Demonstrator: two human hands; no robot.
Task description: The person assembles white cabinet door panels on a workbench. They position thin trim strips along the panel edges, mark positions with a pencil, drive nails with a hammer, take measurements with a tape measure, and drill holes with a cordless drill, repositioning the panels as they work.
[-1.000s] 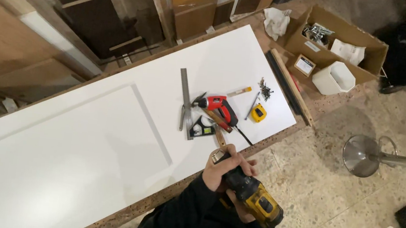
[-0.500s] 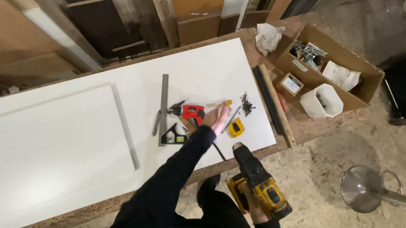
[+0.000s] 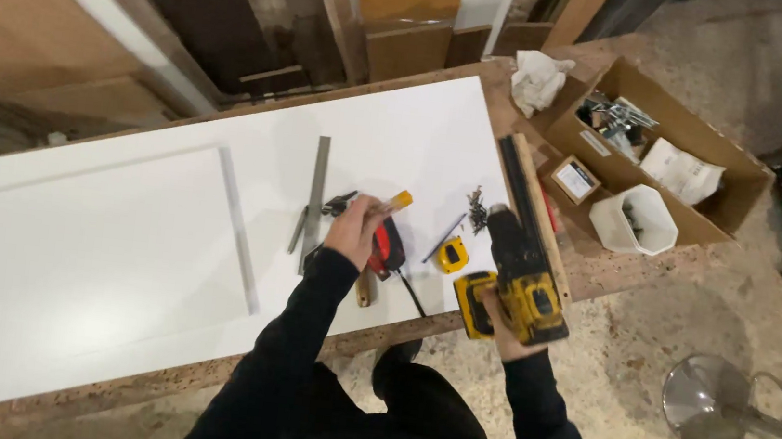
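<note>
Overhead: white panel (image 3: 116, 258) on chipboard bench (image 3: 151, 388); left hand (image 3: 356, 230) fingers clamped on yellow-handled tool (image 3: 393, 202), right hand (image 3: 510, 334) gripping drill (image 3: 516, 271).

Both arms, in black sleeves, reach forward. The left hand (image 3: 353, 228) is stretched out ahead, fingers curled closed, knuckles up. The right hand (image 3: 507, 327) sits lower and nearer the body, clenched in a grip.

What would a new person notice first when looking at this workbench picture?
Probably the yellow and black cordless drill, held in the right hand over the bench edge. Next, the left hand rests on the red tool on the big white panel, beside a yellow tape measure and a metal ruler.
</note>
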